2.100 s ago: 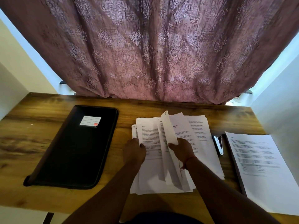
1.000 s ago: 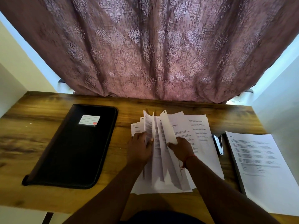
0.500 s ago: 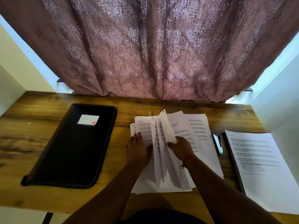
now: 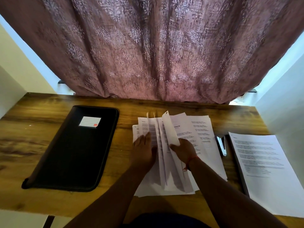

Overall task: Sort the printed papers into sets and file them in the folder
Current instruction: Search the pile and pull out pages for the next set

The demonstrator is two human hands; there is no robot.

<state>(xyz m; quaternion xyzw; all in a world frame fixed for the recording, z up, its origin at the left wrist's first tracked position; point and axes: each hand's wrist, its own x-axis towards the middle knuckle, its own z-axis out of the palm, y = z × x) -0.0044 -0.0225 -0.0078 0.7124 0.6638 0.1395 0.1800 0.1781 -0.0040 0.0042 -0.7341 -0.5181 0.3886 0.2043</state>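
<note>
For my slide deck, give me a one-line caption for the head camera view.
Left hand presses the paper pile flat while right hand lifts sheets; black folder lies closed.

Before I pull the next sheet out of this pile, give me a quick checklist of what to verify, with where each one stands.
1. Loose pile held in place: ok, the left hand lies flat on its left side.
2. Turned-up sheets under control: ok, the right hand grips them.
3. Room for a sorted set: ok, one stack already lies apart on the right.
4. Stapler within reach: ok, between pile and stack.
5. Folder ready for filing: not ok, it lies closed on the left.
6. Sheets in page order: cannot tell, the print is too small.
</note>
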